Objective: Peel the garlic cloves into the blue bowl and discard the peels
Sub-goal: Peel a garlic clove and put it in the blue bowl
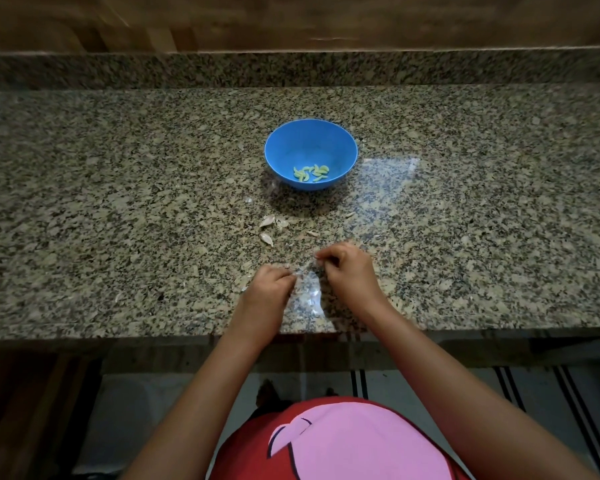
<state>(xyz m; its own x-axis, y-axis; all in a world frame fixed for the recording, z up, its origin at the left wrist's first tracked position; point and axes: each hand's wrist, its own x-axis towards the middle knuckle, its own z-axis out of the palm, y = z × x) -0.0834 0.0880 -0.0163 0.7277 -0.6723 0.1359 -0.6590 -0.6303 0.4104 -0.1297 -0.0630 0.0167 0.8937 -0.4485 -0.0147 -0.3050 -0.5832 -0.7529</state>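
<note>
A blue bowl (pixel 310 140) stands on the granite counter (pixel 118 202), with several peeled pale green-yellow garlic cloves (pixel 310 173) in its bottom. Whitish garlic pieces (pixel 266 221) lie on the counter between the bowl and my hands; I cannot tell whether they are peels or unpeeled cloves. My left hand (pixel 271 284) and my right hand (pixel 347 268) are close together near the counter's front edge. Each pinches the top of a small clear plastic bag (pixel 307 294) that lies flat between them.
Small peel scraps (pixel 313 233) are scattered on the counter around my hands. A raised granite ledge (pixel 291 69) and a wooden wall run along the back. The counter's front edge (pixel 153 336) is just below my wrists.
</note>
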